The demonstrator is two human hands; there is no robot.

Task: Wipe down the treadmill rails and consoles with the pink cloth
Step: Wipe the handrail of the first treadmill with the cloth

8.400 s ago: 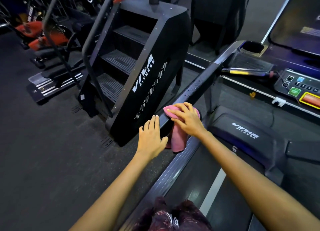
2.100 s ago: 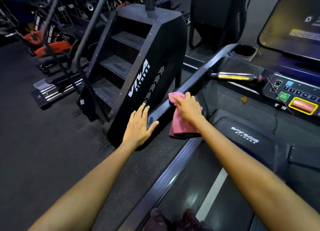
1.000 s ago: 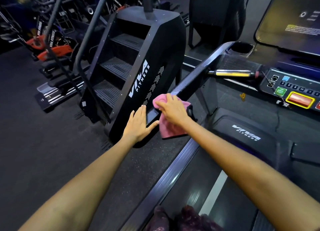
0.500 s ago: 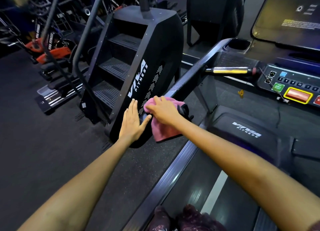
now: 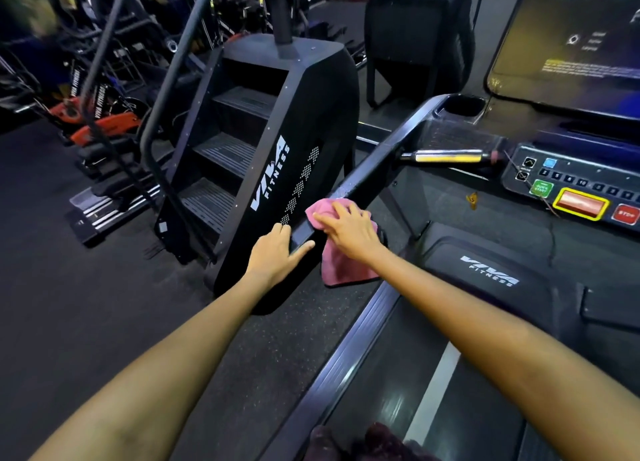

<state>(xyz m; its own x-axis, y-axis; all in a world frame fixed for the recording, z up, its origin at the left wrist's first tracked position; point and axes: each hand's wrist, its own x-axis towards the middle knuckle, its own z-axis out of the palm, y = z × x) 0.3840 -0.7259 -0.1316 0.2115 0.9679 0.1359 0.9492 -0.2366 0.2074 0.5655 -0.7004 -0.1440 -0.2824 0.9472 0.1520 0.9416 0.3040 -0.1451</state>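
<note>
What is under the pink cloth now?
The treadmill rail runs under the pink cloth, with the right hand pressing on top. The rail surface beneath the cloth is covered, so its cleanliness cannot be seen.

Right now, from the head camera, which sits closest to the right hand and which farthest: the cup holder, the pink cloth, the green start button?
1. pink cloth, under the right hand, on the rail.
2. green start button, right, on the console.
3. cup holder, up at the rail's far end.
</note>
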